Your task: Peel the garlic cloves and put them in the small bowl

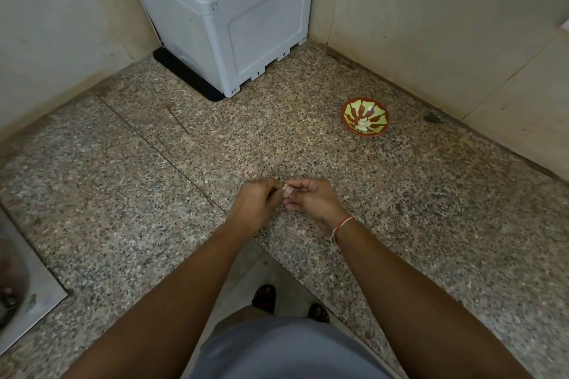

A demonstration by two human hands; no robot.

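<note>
Left hand [257, 203], right hand [311, 198] pinch pale, papery garlic clove [285, 188].

2 hands meet over 1 speckled table [123, 194]: 1 left hand [257, 203] and 1 right hand [311, 198], pinching 1 garlic clove [285, 187] between them. 1 small bowl [365, 116] holds a few peeled cloves [363, 124], too small to count exactly. 1 white box [221, 9] stands in the corner. 1 thread bracelet [343, 224] circles the right wrist. 2 feet [264, 297] show below.

Both hands, left hand [257, 204] and right hand [311, 198], pinch one garlic clove [285, 187] above the counter [154, 178]; bowl [365, 116] well apart.
</note>
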